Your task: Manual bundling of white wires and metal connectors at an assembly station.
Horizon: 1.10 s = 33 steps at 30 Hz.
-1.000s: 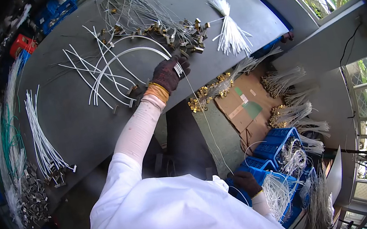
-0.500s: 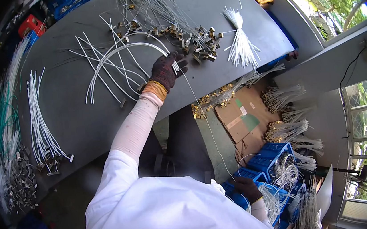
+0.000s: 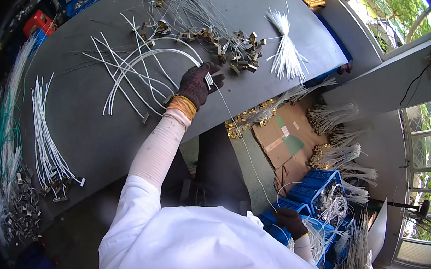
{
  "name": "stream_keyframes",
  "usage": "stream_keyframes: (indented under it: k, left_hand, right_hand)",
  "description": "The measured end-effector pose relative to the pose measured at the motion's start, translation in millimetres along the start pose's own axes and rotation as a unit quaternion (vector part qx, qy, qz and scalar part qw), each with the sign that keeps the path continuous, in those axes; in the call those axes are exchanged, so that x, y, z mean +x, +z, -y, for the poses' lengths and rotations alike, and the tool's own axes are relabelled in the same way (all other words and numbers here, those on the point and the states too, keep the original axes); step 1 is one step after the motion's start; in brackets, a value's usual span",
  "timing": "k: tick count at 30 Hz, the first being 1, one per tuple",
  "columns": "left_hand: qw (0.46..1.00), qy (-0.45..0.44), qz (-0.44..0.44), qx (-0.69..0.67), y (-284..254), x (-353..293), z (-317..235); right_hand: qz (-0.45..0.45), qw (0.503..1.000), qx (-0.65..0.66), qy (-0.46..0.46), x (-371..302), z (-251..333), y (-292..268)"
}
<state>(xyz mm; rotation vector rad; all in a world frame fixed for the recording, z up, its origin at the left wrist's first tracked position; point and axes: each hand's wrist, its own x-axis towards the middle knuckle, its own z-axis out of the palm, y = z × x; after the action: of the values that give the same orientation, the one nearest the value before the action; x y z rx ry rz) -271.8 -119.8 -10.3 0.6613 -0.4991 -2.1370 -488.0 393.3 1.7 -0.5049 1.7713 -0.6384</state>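
Note:
My left hand [image 3: 196, 86], in a dark glove with an orange cuff, is closed around the ends of several white cables [image 3: 150, 53] that arc to the left over the grey table [image 3: 78, 128]. A thin pale strand [image 3: 241, 141] runs from this hand down to the blue crates at the lower right. There my right hand [image 3: 291, 222], gloved too, is closed by the strand's lower end; its fingertips are partly hidden. More white cables with metal end pieces [image 3: 145, 118] lie crossed beside my left hand.
Metal-ended wires [image 3: 235, 48] are heaped at the back. A tied white bundle [image 3: 283, 43] lies at the right and another cable bundle [image 3: 45, 136] at the left. Blue crates [image 3: 312, 182] hold coiled strands. Brass-ended bundles lie on cardboard [image 3: 280, 151]. Windows stand at the right.
The view has shifted slightly. Both hands keep nearly the same places, and the strand still stretches between them.

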Motion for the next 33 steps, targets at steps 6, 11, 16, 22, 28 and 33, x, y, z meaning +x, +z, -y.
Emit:
stream_keyframes:
  k: [6, 11, 16, 22, 28, 33]
  left_hand:
    - [1.000, -0.005, -0.018, -0.017, 1.8, -5.5, 4.1]
    - [0.999, 0.002, -0.025, -0.041, -6.0, -0.1, 0.5]
    - [1.000, 0.018, -0.017, -0.002, -3.4, 2.1, -2.8]
    - [0.995, 0.046, -0.043, 0.078, 12.2, 1.2, 0.7]
    - [0.993, 0.051, -0.056, 0.092, 15.8, 8.0, 3.3]
    - [0.994, 0.057, -0.064, 0.066, 16.2, 13.5, 2.7]
  right_hand:
    - [-0.020, 0.999, 0.009, -0.048, 6.6, -4.3, 0.3]
    - [0.000, 1.000, 0.013, -0.029, 10.6, -17.8, -8.9]
    - [0.001, 1.000, 0.004, -0.022, 4.4, -15.8, -12.7]
    - [-0.013, 0.998, -0.011, -0.060, 1.4, -11.6, -14.6]
    - [-0.043, 0.990, -0.060, -0.119, 6.8, -21.7, -18.0]
    - [-0.081, 0.989, -0.089, -0.092, 4.6, -9.2, -17.6]
